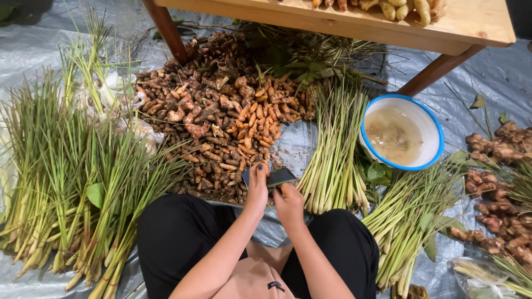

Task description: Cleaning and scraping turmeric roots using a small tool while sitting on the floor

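I sit on the floor with my knees apart. Both hands meet in front of me over a dark flat rectangular blade [279,177], like a cleaver. My left hand [256,187] curls over its left end, fingertips with dark nails on the top edge. Just behind the blade's near edge, my right hand [289,204] is closed around the near end. Whether a root is pinched under my left fingers is hidden. A heap of brown and orange turmeric-like roots [221,111] lies just beyond my hands.
Lemongrass bundles lie at the left [66,182], centre right [335,149] and right [410,216]. A white bowl with a blue rim [438,141] holds cloudy water. Knobbly ginger roots [499,182] sit at the far right. A wooden table [471,25] stands above, over a grey plastic sheet [33,50].
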